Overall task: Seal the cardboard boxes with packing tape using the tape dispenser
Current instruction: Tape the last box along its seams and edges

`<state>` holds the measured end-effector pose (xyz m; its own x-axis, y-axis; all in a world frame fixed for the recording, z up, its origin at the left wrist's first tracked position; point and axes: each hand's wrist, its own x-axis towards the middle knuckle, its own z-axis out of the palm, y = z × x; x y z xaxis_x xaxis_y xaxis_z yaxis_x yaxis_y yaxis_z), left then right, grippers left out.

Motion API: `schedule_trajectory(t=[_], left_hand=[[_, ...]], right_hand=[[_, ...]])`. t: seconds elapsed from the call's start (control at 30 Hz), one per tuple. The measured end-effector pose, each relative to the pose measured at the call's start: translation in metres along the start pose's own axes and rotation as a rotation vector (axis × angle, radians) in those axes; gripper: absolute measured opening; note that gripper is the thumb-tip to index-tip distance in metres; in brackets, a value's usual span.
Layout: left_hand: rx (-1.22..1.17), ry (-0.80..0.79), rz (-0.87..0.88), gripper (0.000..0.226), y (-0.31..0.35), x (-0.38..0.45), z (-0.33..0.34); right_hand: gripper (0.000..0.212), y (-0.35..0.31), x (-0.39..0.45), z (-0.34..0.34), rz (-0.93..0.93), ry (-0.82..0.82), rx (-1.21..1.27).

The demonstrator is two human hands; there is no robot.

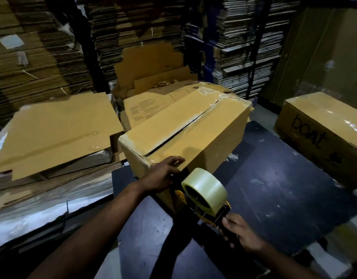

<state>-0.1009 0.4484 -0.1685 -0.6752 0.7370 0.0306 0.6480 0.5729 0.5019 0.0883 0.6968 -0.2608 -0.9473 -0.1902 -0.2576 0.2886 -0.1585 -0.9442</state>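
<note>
A long brown cardboard box lies on a dark table, its top flaps closed with clear tape along the centre seam. My left hand rests on the box's near end, fingers spread over the top edge. My right hand grips the black handle of a yellow tape dispenser. The dispenser carries a roll of clear tape and sits against the box's near end face, just right of my left hand.
A second taped box printed "boat" stands at the table's right edge. Flattened cardboard sheets lie stacked to the left. An open carton stands behind the box. Tall stacks of flat cartons fill the background.
</note>
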Motion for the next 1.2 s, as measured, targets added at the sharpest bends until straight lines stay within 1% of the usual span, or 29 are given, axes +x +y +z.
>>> schedule_trajectory(t=[0.13, 0.27, 0.37, 0.47, 0.57, 0.63, 0.67, 0.73, 0.8, 0.87, 0.9, 0.93, 1.07, 1.13, 1.2], left_hand=[[-0.001, 0.004, 0.013, 0.028, -0.005, 0.000, 0.002], [-0.033, 0.008, 0.010, 0.028, -0.006, 0.000, 0.004], [-0.084, 0.027, 0.014, 0.021, -0.009, 0.000, 0.005], [-0.090, 0.014, -0.004, 0.014, -0.007, -0.001, 0.005], [-0.027, -0.003, -0.011, 0.009, -0.005, -0.001, 0.005], [0.018, -0.009, -0.015, 0.007, -0.003, -0.001, 0.004], [0.079, -0.015, -0.013, 0.009, -0.001, 0.000, 0.004], [0.275, -0.052, -0.007, 0.020, 0.003, 0.001, 0.003], [0.442, -0.096, -0.015, 0.030, 0.007, 0.002, 0.005], [0.551, -0.088, 0.008, 0.036, 0.008, 0.000, 0.009], [0.585, -0.074, 0.022, 0.039, 0.007, -0.001, 0.011], [0.595, -0.056, 0.029, 0.045, 0.006, -0.002, 0.012], [0.550, -0.044, -0.030, 0.085, 0.009, 0.004, 0.014], [0.543, -0.047, -0.088, 0.095, 0.010, 0.006, 0.017], [0.579, -0.080, -0.124, 0.100, 0.011, 0.006, 0.019]], right_hand=[[0.080, -0.001, 0.001, 0.005, -0.022, 0.012, -0.019], [0.078, -0.002, 0.001, 0.005, 0.006, 0.028, 0.034], [0.083, -0.004, 0.001, 0.004, 0.002, 0.046, 0.050], [0.094, -0.001, -0.001, -0.001, -0.005, 0.115, 0.130], [0.097, 0.000, -0.006, -0.012, -0.015, 0.216, 0.160], [0.094, -0.005, -0.008, -0.017, -0.036, 0.246, 0.152], [0.091, -0.009, -0.009, -0.018, -0.045, 0.253, 0.156], [0.083, -0.013, -0.008, -0.020, -0.055, 0.256, 0.168], [0.088, -0.017, -0.008, -0.019, -0.073, 0.256, 0.169], [0.096, -0.020, -0.008, -0.019, -0.091, 0.260, 0.179], [0.095, -0.021, -0.007, -0.019, -0.095, 0.259, 0.184], [0.093, -0.024, -0.007, -0.019, -0.097, 0.256, 0.186], [0.085, -0.033, -0.005, -0.019, -0.110, 0.257, 0.194], [0.078, -0.037, -0.004, -0.020, -0.114, 0.254, 0.186], [0.078, -0.040, -0.003, -0.021, -0.117, 0.253, 0.176]])
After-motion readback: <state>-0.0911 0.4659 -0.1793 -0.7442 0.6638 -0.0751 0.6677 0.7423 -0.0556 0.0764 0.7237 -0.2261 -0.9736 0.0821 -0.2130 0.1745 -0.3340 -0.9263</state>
